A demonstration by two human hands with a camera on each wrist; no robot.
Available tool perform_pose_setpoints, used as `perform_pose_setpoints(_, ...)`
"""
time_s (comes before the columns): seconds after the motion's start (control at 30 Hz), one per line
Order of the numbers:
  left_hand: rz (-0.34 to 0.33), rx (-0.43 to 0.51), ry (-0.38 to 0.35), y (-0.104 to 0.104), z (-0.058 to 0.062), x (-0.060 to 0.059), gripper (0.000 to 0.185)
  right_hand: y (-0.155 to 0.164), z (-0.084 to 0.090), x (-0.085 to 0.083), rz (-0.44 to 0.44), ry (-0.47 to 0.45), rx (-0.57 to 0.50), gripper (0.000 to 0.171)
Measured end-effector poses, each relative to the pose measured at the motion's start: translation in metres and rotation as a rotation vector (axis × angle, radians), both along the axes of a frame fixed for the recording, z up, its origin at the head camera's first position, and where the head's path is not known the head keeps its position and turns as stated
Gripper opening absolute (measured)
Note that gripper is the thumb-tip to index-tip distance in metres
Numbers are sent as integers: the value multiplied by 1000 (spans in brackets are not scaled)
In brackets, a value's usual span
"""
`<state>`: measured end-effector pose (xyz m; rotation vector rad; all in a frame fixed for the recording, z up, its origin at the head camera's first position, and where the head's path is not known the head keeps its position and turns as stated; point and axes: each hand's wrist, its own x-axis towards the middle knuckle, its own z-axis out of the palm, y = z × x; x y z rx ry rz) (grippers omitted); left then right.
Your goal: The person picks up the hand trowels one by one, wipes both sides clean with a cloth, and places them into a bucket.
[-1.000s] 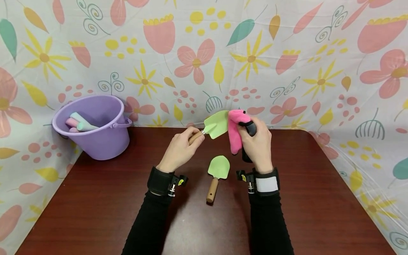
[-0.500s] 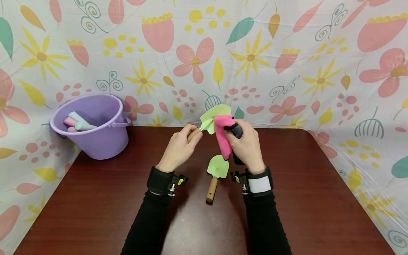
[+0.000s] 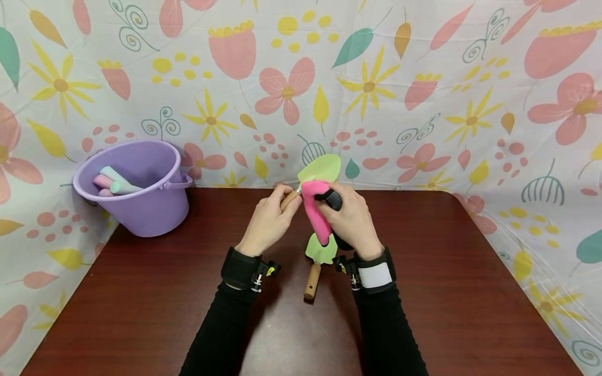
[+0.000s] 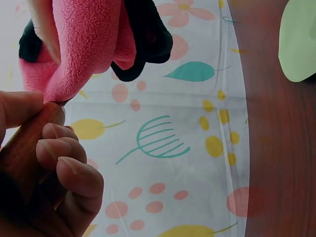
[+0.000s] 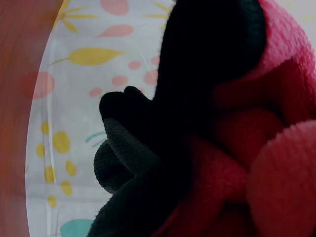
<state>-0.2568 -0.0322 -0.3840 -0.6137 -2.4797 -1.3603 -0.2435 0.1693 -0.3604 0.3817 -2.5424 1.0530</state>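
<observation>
My left hand (image 3: 267,222) grips the wooden handle of a small trowel whose green blade (image 3: 324,165) points up and away, above the table's far edge. My right hand (image 3: 352,219) holds a soft pink-and-black fleecy cloth item (image 3: 314,209) against the base of the blade. In the left wrist view the pink fleece (image 4: 89,44) meets the top of the wooden handle (image 4: 24,138), hiding the metal neck. Black lobes (image 5: 123,133) of the item fill much of the right wrist view. A second green trowel (image 3: 312,282) lies below; the cloth item partly covers its blade.
A purple bucket (image 3: 155,214) stands at the table's back left, with pale pink and mint cylinders (image 3: 124,187) inside. Behind the dark wooden table (image 3: 470,292) hangs a flower-patterned sheet (image 3: 404,62).
My right hand has moved left and slightly down with the cloth item, from the blade's far end to its base. My left hand keeps its grip; the blade has tilted up.
</observation>
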Motion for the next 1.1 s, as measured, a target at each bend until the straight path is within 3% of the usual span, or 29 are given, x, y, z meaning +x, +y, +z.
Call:
perform_pose_setpoints(0.6,13,-126,112,1,0,1,26,-2,1,2,-56,-9,-27,28)
perform_pose_setpoints(1.1,-11,-207,113,-1,0,0,23,20,-1,-2,-143,-4,-117,25)
